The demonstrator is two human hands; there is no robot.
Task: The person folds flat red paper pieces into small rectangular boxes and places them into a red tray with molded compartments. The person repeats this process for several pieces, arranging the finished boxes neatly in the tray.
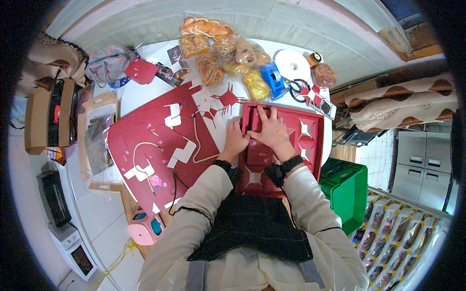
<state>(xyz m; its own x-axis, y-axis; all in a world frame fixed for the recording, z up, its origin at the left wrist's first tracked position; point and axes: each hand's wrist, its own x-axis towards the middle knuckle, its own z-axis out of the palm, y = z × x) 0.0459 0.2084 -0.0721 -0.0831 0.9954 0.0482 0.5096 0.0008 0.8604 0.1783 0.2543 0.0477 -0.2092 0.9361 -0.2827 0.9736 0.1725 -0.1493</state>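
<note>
1. Red rectangular cardboard box (320,145), on white tabletop (153,52), R side.
2. L hand (236,141): narrow, at box's left part, grip unclear; R hand (271,130): spread inside.
3. Prob. light, creases easily; hold outer walls.

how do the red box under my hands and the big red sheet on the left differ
The box has raised walls; the sheet lies flat. The left hand and right hand are at the box, with neither hand on the sheet. Pale cords show on the sheet, none on the box. Both are red.
</note>
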